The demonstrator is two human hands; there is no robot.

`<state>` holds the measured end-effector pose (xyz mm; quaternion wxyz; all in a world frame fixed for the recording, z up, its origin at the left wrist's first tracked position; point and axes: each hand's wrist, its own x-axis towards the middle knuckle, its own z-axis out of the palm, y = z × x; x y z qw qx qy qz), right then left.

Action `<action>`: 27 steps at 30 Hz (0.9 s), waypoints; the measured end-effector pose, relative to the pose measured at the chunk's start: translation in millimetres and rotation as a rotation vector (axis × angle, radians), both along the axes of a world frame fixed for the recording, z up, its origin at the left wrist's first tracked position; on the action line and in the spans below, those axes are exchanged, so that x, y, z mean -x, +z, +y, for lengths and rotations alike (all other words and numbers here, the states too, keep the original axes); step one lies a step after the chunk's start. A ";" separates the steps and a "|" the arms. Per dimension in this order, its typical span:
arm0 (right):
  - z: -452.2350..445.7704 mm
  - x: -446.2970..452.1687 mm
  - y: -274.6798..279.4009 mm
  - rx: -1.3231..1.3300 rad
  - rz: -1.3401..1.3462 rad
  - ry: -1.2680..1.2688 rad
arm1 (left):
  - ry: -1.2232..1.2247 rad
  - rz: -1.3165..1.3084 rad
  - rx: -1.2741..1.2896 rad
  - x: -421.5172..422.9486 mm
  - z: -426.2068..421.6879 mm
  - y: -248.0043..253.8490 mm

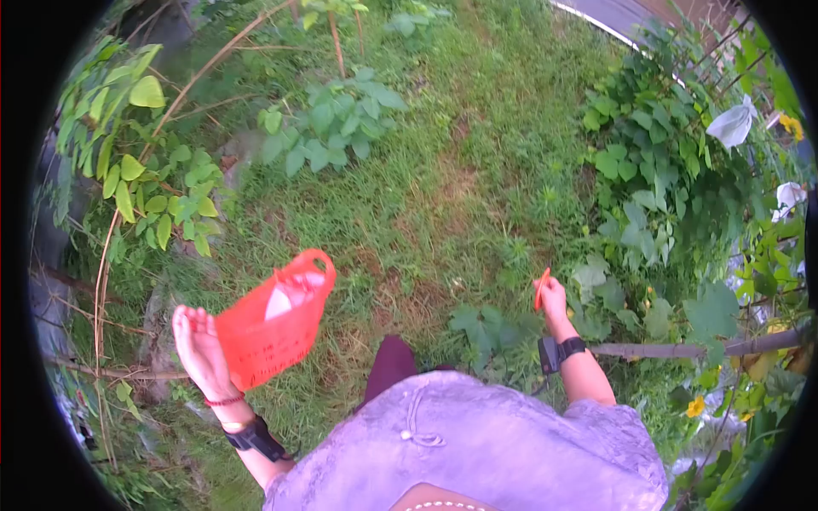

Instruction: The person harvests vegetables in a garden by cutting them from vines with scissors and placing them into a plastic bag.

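My left hand (198, 345) is at the left, palm turned inward and fingers curled at the edge of a red plastic bag (271, 336). The bag hangs tilted beside the palm, with dark printing on its side and one loop handle sticking up free. Inside its mouth something pale and whitish shows, too unclear to name. Out to the right, my right hand (554, 296) is closed around a slim orange object (541, 288). It points upward past the fingers; its kind cannot be made out. Green leaves lie close to this hand.
Grass (460, 196) covers the ground ahead. A leafy shrub (332, 123) stands at the upper left, near thin bent stems. Vines (639, 145) climb along the right, with yellow flowers (696, 406) and a horizontal pole (682, 349). A paved strip (613, 17) lies at the top right.
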<state>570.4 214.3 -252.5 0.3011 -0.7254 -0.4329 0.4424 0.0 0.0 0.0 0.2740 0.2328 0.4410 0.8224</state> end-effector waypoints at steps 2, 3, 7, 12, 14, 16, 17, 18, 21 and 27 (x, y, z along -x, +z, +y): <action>-19.4 4.9 22.7 -0.025 0.134 -0.066 | 0.025 0.026 0.011 3.3 5.1 21.4; 12.2 -14.2 -0.5 0.006 0.148 -0.080 | 0.037 0.054 0.035 -12.6 51.2 16.5; 63.5 -41.9 -3.4 -0.028 0.182 -0.150 | -0.034 0.072 -0.017 0.0 129.7 12.0; 120.9 -78.2 -3.2 -0.012 0.103 -0.153 | 0.000 0.105 -0.062 -6.7 228.8 17.8; 157.3 -85.4 4.2 -0.101 0.112 -0.167 | 0.089 0.153 -0.118 -7.5 277.8 18.7; 192.5 -103.1 7.9 -0.106 0.080 -0.173 | 0.158 0.193 -0.107 -17.9 331.8 18.2; 207.1 -113.3 6.8 -0.066 0.068 -0.169 | 0.206 0.236 -0.068 -25.5 356.2 22.3; 225.8 -116.4 11.5 -0.063 0.051 -0.189 | 0.239 0.282 -0.055 -35.7 380.2 28.4; 279.9 -123.1 16.5 -0.168 0.099 -0.202 | 0.297 0.414 -0.026 -41.3 432.3 47.7; 408.8 -115.1 -14.0 -0.254 -0.040 -0.048 | 0.346 0.457 -0.155 -41.7 501.1 104.7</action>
